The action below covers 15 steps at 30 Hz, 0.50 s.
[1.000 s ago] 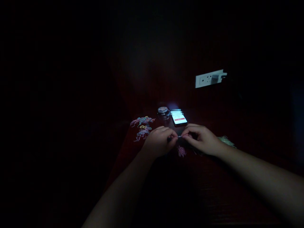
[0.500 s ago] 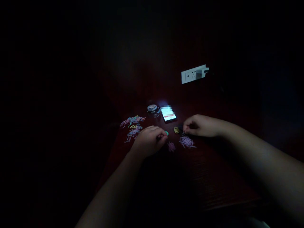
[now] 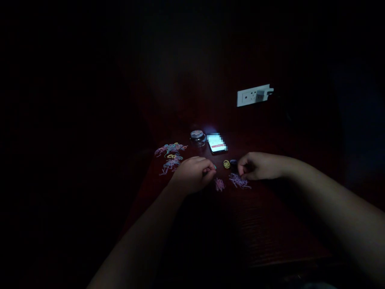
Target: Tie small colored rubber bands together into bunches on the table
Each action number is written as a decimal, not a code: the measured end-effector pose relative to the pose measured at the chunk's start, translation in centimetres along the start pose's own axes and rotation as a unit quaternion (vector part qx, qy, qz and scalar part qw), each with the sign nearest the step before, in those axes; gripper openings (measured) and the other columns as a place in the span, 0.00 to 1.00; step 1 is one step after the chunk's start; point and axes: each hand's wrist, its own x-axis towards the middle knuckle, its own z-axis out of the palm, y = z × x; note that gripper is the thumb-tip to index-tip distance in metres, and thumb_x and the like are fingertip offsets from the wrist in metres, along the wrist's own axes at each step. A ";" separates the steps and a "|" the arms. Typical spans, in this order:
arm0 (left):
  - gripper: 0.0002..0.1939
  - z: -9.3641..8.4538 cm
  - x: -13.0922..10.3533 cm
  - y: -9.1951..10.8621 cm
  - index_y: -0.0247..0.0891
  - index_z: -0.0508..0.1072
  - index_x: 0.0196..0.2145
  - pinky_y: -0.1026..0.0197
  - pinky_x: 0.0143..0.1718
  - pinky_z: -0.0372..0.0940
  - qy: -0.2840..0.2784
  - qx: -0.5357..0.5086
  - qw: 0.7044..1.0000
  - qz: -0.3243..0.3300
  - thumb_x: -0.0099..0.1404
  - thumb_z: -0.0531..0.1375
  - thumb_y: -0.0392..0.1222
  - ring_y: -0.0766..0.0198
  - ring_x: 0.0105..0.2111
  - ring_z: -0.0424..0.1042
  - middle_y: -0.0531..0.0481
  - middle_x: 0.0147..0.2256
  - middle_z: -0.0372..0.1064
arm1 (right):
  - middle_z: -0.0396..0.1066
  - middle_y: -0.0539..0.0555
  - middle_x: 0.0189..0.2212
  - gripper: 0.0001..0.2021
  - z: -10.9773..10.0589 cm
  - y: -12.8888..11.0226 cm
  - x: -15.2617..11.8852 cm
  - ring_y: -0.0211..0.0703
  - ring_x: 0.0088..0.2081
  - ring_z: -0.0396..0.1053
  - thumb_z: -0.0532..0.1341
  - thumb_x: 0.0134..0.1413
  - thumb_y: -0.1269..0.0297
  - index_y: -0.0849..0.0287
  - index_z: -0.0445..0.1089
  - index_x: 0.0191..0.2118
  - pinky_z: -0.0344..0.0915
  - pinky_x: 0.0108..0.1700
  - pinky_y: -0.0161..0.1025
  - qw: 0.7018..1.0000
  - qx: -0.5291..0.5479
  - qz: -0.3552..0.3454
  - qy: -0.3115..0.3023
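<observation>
My left hand [image 3: 194,174] is closed, thumb and forefinger pressed together, low over the dark red table. A bit of a green band [image 3: 215,167] shows just beyond its fingertips; whether the fingers hold it is hidden. My right hand [image 3: 257,165] pinches downward at the edge of a pile of purple elastic bands [image 3: 239,181], and what is between its fingertips is too small to make out. Between the hands lie yellow bands [image 3: 226,164], with a dark purple cluster [image 3: 234,162] beside them. A small pile of pink bands [image 3: 219,184] sits nearer to me.
Mixed coloured bands [image 3: 171,149] are heaped left of my left hand. Behind it stands a round lidded jar [image 3: 197,138], next to a lit phone [image 3: 217,143]. A wall socket [image 3: 253,95] with a plug in it is above the table [image 3: 270,224]. The surroundings are very dark.
My right hand has shifted slightly nearer, onto the purple pile, uncovering the dark purple cluster. The left fingers now cover more of the green band. The whole view has shifted slightly.
</observation>
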 end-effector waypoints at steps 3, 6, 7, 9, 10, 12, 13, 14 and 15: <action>0.07 0.0 0.0 0.0 0.40 0.74 0.34 0.60 0.36 0.62 -0.003 -0.002 1.000 -0.005 0.64 0.57 0.42 0.65 0.33 0.68 0.53 0.31 0.72 | 0.69 0.49 0.22 0.08 0.0 -0.1 -0.2 0.37 0.24 0.63 0.62 0.48 0.60 0.59 0.72 0.29 0.57 0.26 0.35 1.000 0.002 -0.009 0.006; 0.06 0.0 -0.1 0.0 0.40 0.74 0.33 0.60 0.36 0.61 -0.003 0.000 1.000 -0.003 0.64 0.57 0.41 0.65 0.32 0.68 0.53 0.30 0.71 | 0.68 0.49 0.22 0.11 -0.2 -0.2 -0.1 0.36 0.24 0.62 0.58 0.53 0.58 0.59 0.71 0.27 0.58 0.27 0.35 0.996 0.002 -0.046 0.079; 0.06 0.0 -0.1 0.0 0.40 0.73 0.33 0.60 0.36 0.61 -0.003 0.001 1.000 -0.002 0.64 0.57 0.41 0.65 0.32 0.68 0.53 0.30 0.71 | 0.68 0.50 0.23 0.11 -0.1 -0.2 0.0 0.36 0.25 0.62 0.58 0.54 0.59 0.60 0.71 0.28 0.58 0.28 0.35 0.993 -0.001 -0.053 0.102; 0.06 0.1 -0.1 0.1 0.40 0.73 0.33 0.61 0.35 0.61 -0.007 0.005 1.000 -0.004 0.64 0.57 0.41 0.65 0.32 0.68 0.53 0.30 0.71 | 0.69 0.50 0.23 0.09 0.1 0.0 0.2 0.36 0.25 0.62 0.58 0.53 0.61 0.60 0.71 0.29 0.58 0.28 0.34 0.991 -0.008 -0.060 0.117; 0.06 0.1 -0.1 0.1 0.40 0.74 0.33 0.61 0.35 0.61 -0.010 0.007 1.000 -0.009 0.64 0.57 0.41 0.65 0.31 0.68 0.53 0.30 0.71 | 0.69 0.49 0.23 0.09 0.2 0.1 0.3 0.35 0.24 0.62 0.58 0.53 0.61 0.59 0.72 0.30 0.58 0.28 0.34 0.992 -0.011 -0.064 0.110; 0.07 0.1 0.0 0.0 0.40 0.73 0.32 0.61 0.34 0.61 -0.016 0.016 0.999 -0.028 0.64 0.56 0.42 0.64 0.31 0.68 0.52 0.30 0.71 | 0.69 0.49 0.23 0.08 0.7 0.3 0.7 0.35 0.24 0.63 0.59 0.52 0.63 0.59 0.74 0.32 0.58 0.27 0.33 0.993 -0.019 -0.073 0.089; 0.07 0.0 -0.1 -0.3 0.40 0.73 0.32 0.61 0.33 0.61 -0.019 0.023 0.999 -0.043 0.64 0.56 0.42 0.64 0.31 0.68 0.52 0.30 0.72 | 0.69 0.49 0.23 0.08 0.9 0.4 0.8 0.35 0.24 0.63 0.60 0.51 0.63 0.58 0.75 0.33 0.58 0.27 0.33 0.994 -0.024 -0.077 0.080; 0.07 -0.1 -0.1 -0.7 0.40 0.73 0.32 0.62 0.33 0.61 -0.020 0.035 0.997 -0.065 0.64 0.56 0.42 0.63 0.31 0.69 0.51 0.31 0.72 | 0.69 0.49 0.23 0.08 1.1 0.5 1.0 0.35 0.24 0.64 0.60 0.51 0.64 0.58 0.76 0.34 0.58 0.27 0.33 0.994 -0.030 -0.080 0.072; 0.08 -0.2 -0.2 -1.3 0.41 0.73 0.32 0.61 0.33 0.61 -0.019 0.051 0.994 -0.094 0.64 0.56 0.42 0.63 0.32 0.69 0.51 0.31 0.73 | 0.69 0.49 0.23 0.08 1.3 0.5 1.1 0.35 0.24 0.64 0.60 0.51 0.64 0.58 0.77 0.34 0.58 0.27 0.33 0.994 -0.034 -0.081 0.065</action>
